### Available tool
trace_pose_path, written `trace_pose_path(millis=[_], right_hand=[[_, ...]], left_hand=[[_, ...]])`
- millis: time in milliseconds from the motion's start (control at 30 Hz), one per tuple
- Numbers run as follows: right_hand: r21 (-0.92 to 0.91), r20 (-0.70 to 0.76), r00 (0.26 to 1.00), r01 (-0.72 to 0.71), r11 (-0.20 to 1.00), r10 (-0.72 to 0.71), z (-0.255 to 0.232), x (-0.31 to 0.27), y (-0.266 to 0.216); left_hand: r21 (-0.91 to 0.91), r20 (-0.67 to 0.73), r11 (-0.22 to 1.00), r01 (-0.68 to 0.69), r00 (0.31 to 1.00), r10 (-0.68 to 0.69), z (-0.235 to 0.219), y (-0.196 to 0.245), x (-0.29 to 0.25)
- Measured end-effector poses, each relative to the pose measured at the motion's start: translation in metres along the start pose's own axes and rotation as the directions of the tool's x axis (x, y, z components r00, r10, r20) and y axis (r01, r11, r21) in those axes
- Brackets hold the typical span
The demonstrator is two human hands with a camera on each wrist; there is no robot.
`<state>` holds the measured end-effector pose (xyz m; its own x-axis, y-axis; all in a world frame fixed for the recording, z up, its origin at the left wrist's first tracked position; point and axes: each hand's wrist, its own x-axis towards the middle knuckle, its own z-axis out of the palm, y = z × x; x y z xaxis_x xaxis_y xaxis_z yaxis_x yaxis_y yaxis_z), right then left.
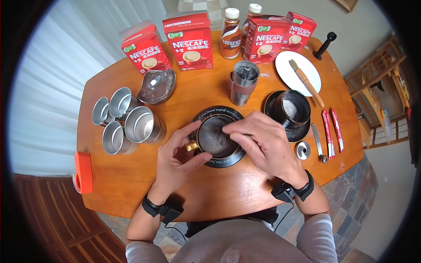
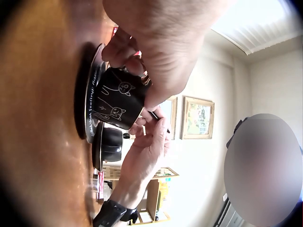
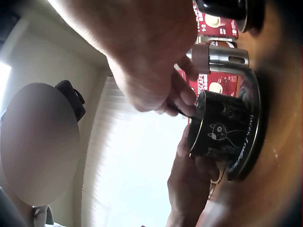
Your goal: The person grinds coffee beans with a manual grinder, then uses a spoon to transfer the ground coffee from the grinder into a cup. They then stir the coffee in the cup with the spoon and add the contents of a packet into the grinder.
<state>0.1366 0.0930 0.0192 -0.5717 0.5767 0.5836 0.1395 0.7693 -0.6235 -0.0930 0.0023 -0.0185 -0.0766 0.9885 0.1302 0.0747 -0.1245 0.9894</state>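
Note:
A black cup (image 1: 212, 138) (image 2: 118, 101) (image 3: 222, 123) with cat drawings stands upright on a black saucer with lettering (image 1: 222, 162) (image 3: 257, 127). My left hand (image 1: 175, 155) (image 2: 163, 47) (image 3: 189, 187) holds the cup by its side and rim, close to the gold handle (image 1: 191, 146). Over the cup's opening, my right hand (image 1: 269, 147) (image 2: 144, 153) (image 3: 142, 61) pinches a thin dark utensil (image 2: 154, 115) (image 3: 179, 110), which slants down to the cup; its lower end is hidden. Greyish contents show inside the cup in the head view.
A grinder (image 1: 244, 83) stands behind the cup. Right of it are a second black cup (image 1: 291, 107) with white powder, a plate (image 1: 287, 65) with a brush, and red sachets (image 1: 327, 133). Metal cups (image 1: 142, 125) and a glass bowl (image 1: 157, 87) stand left; red boxes (image 1: 191, 46) line the back.

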Motion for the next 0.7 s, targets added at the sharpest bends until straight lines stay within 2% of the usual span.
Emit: trace_pose_path(millis=[67, 100, 200, 233, 333, 433, 533, 633, 700], right_hand=[[-0.061, -0.050, 0.999, 0.017, 0.998, -0.020, 0.002, 0.002, 0.001], [-0.009, -0.049, 0.999, 0.014, 1.000, -0.015, 0.006, -0.001, 0.003], [0.018, 0.084, 0.996, 0.042, 0.999, -0.044, -0.002, -0.003, -0.002], [0.002, 0.079, 0.996, 0.044, 0.999, -0.044, -0.002, -0.005, -0.001], [-0.051, -0.113, 0.994, 0.008, 0.999, -0.013, 0.007, -0.007, 0.002], [-0.015, -0.082, 0.996, 0.038, 0.999, -0.039, 0.006, -0.008, 0.003], [-0.085, 0.008, 0.997, 0.079, 0.993, -0.078, 0.004, -0.011, -0.001], [-0.155, -0.141, 0.989, 0.026, 0.988, -0.048, 0.002, -0.009, -0.004], [-0.161, -0.140, 0.989, 0.031, 0.986, -0.054, 0.007, -0.008, -0.003]], left_hand=[[-0.009, -0.013, 1.000, -0.002, 1.000, 0.002, 0.001, 0.002, 0.000], [0.024, -0.024, 1.000, 0.000, 1.000, 0.000, 0.001, 0.004, 0.000], [0.064, -0.020, 0.998, -0.020, 1.000, 0.021, 0.000, 0.004, 0.001], [0.068, -0.015, 0.997, -0.034, 0.999, 0.035, -0.001, 0.004, 0.002], [0.068, -0.002, 0.997, -0.021, 1.000, 0.022, 0.001, 0.006, 0.000], [0.139, 0.020, 0.990, -0.027, 0.999, 0.025, 0.001, 0.008, 0.003], [0.064, 0.016, 0.998, 0.004, 1.000, -0.005, 0.002, 0.009, 0.004], [0.046, 0.021, 0.999, 0.020, 1.000, -0.021, 0.002, 0.009, 0.004], [-0.003, 0.006, 0.998, 0.063, 0.998, -0.063, 0.004, 0.011, 0.005]])
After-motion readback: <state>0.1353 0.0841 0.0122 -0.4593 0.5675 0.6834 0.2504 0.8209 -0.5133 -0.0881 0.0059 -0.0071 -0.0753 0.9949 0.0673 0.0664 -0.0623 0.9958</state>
